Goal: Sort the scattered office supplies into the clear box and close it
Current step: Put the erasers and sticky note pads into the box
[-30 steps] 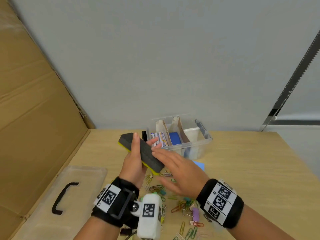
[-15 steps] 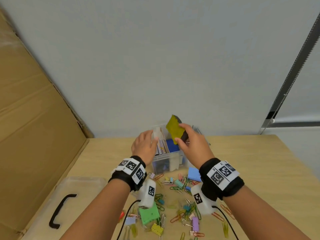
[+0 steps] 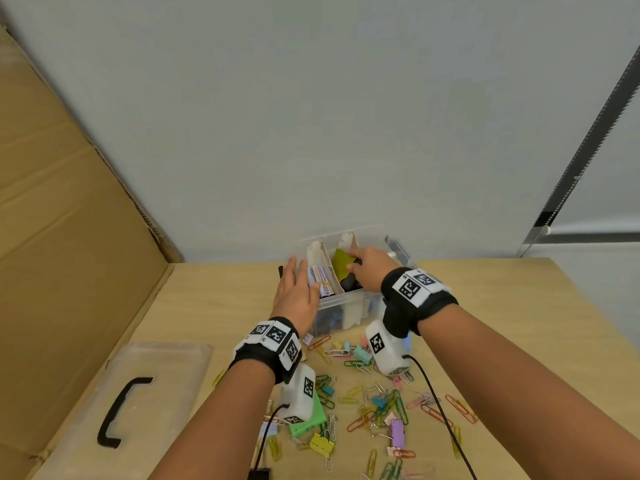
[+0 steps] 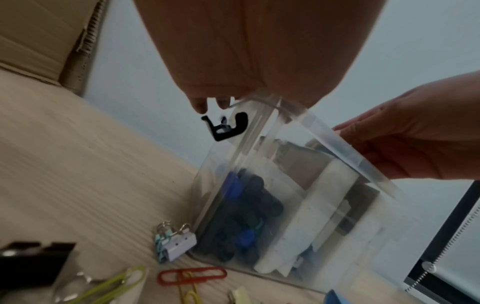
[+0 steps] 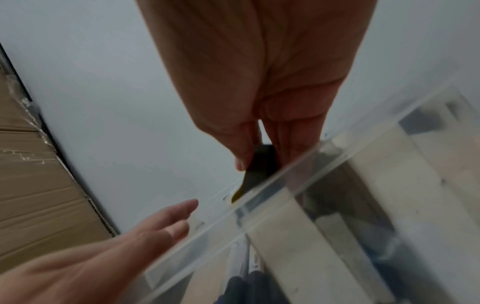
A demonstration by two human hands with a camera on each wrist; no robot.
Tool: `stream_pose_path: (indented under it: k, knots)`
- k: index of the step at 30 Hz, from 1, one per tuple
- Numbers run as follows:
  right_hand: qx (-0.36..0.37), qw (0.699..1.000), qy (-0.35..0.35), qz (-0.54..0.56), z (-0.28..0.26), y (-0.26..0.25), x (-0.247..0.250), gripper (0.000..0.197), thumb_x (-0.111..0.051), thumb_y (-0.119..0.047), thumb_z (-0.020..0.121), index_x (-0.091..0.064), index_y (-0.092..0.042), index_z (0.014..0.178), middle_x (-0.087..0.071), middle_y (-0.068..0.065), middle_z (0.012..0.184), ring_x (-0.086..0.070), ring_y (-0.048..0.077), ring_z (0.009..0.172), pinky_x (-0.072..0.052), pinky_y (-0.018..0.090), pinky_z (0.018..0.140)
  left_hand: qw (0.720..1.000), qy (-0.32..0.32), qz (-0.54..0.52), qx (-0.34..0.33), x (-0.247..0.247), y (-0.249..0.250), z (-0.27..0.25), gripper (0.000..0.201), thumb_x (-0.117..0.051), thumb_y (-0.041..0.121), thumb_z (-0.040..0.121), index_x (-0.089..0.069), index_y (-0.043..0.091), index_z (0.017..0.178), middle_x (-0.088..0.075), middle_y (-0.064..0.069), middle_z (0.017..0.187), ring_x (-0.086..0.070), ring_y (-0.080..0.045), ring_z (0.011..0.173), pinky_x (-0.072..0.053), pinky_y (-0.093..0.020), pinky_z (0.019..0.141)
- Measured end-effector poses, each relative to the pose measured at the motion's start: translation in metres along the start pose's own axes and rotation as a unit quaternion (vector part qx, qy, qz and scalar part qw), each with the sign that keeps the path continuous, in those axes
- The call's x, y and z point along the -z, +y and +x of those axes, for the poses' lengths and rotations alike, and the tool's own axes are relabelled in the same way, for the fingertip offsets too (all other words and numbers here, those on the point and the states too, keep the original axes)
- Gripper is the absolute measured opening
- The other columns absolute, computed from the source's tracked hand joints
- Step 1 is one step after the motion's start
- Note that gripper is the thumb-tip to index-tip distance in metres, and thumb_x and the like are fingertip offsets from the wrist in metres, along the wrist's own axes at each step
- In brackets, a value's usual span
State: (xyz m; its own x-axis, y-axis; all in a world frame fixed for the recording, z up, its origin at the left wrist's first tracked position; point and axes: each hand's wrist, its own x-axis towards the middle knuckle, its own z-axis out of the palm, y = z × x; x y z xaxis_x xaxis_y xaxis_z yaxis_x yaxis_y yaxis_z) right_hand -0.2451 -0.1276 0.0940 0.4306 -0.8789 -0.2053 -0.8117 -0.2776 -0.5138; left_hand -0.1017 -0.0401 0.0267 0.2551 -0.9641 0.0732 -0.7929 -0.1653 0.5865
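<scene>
Yellow-black eraser (image 3: 343, 266) upright in clear box (image 3: 349, 303) mid compartment, pinched by right hand (image 3: 370, 271). Left hand (image 3: 294, 292) flat, fingers straight, on box's 9 o'clock rim. Cardboard dividers (image 3: 327, 261) flanking. Lid (image 3: 138, 386) at 8 o'clock, paper clips (image 3: 367, 410) at 6. Only left wrist cam shows binder clip (image 4: 176, 244) touching box wall.

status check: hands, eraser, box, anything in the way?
Right hand grips eraser, half inside clear box. Left hand open, steadying box's left end. Lid off, left. Clips scattered; nothing in the way.

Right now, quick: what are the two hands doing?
Left hand: open, fingers straight, resting on the clear box.
Right hand: holding the black and yellow eraser in the box.
</scene>
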Motion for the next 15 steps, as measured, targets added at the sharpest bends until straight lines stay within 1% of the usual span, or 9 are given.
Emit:
stream_pose_path:
  k: [2, 4, 5, 7, 9, 11, 13, 15]
  knots:
    - [-0.007, 0.998, -0.023, -0.05, 0.003, 0.0, 0.003, 0.039, -0.046, -0.021, 0.098, -0.05, -0.01, 0.135, -0.058, 0.016, 0.127, -0.057, 0.031, 0.115, -0.045, 0.037, 0.099, 1.0, 0.006, -0.017, -0.003, -0.002, -0.001, 0.001, 0.056, -0.03, 0.028, 0.101, -0.009, 0.017, 0.152, 0.007, -0.003, 0.16, 0.004, -0.022, 0.148, -0.005, -0.031, 0.117]
    - [-0.014, 0.994, -0.035, -0.107, 0.007, -0.002, 0.004, 0.035, -0.046, -0.024, 0.098, -0.055, -0.007, 0.128, -0.061, 0.016, 0.123, -0.058, 0.03, 0.112, -0.046, 0.035, 0.094, 1.0, 0.007, -0.026, -0.004, -0.002, -0.002, 0.002, 0.055, -0.03, 0.028, 0.101, -0.01, 0.018, 0.152, 0.007, -0.003, 0.16, 0.004, -0.022, 0.148, -0.007, -0.032, 0.118]
    - [-0.019, 0.989, -0.044, -0.143, 0.007, -0.004, 0.004, 0.035, -0.047, -0.024, 0.098, -0.056, -0.006, 0.126, -0.061, 0.015, 0.123, -0.058, 0.03, 0.112, -0.045, 0.035, 0.093, 1.0, 0.007, -0.027, -0.005, -0.002, -0.002, 0.002, 0.055, -0.03, 0.029, 0.102, -0.01, 0.018, 0.152, 0.006, -0.002, 0.16, 0.003, -0.022, 0.148, -0.008, -0.032, 0.118]
    - [-0.02, 0.977, -0.059, -0.206, 0.008, -0.011, 0.005, 0.034, -0.047, -0.022, 0.097, -0.057, -0.004, 0.124, -0.059, 0.016, 0.125, -0.057, 0.03, 0.114, -0.045, 0.035, 0.094, 1.0, 0.007, -0.024, -0.007, -0.002, -0.001, 0.002, 0.055, -0.029, 0.029, 0.102, -0.01, 0.018, 0.152, 0.006, -0.002, 0.16, 0.002, -0.022, 0.148, -0.009, -0.033, 0.118]
    - [-0.026, 0.962, -0.086, -0.257, 0.008, -0.019, 0.005, 0.035, -0.046, -0.021, 0.098, -0.054, -0.001, 0.126, -0.056, 0.017, 0.13, -0.054, 0.031, 0.119, -0.043, 0.036, 0.098, 1.0, 0.006, -0.018, -0.009, -0.002, -0.001, 0.002, 0.055, -0.029, 0.029, 0.102, -0.01, 0.016, 0.152, 0.006, -0.003, 0.16, 0.001, -0.022, 0.148, -0.009, -0.031, 0.118]
    - [-0.027, 0.954, -0.098, -0.281, 0.006, -0.025, 0.006, 0.037, -0.044, -0.018, 0.099, -0.05, 0.001, 0.13, -0.053, 0.019, 0.134, -0.052, 0.032, 0.123, -0.041, 0.037, 0.101, 1.0, 0.003, -0.014, -0.011, -0.001, -0.001, 0.001, 0.055, -0.028, 0.029, 0.102, -0.009, 0.015, 0.152, 0.005, -0.003, 0.16, 0.001, -0.022, 0.148, -0.009, -0.03, 0.117]
    - [-0.047, 0.942, -0.114, -0.313, 0.007, -0.03, 0.005, 0.039, -0.04, -0.018, 0.1, -0.047, 0.002, 0.133, -0.051, 0.019, 0.137, -0.05, 0.033, 0.125, -0.039, 0.038, 0.103, 1.0, 0.001, -0.012, -0.011, 0.0, -0.002, 0.001, 0.055, -0.028, 0.029, 0.102, -0.009, 0.014, 0.152, 0.005, -0.003, 0.16, 0.001, -0.022, 0.148, -0.009, -0.029, 0.117]
    - [-0.03, 0.927, -0.127, -0.351, 0.005, -0.035, 0.005, 0.042, -0.039, -0.019, 0.101, -0.042, 0.0, 0.139, -0.047, 0.019, 0.142, -0.047, 0.033, 0.129, -0.035, 0.039, 0.107, 1.0, -0.003, -0.009, -0.015, 0.001, -0.003, 0.002, 0.056, -0.029, 0.029, 0.102, -0.009, 0.013, 0.152, 0.005, -0.003, 0.16, 0.0, -0.021, 0.148, -0.007, -0.026, 0.115]
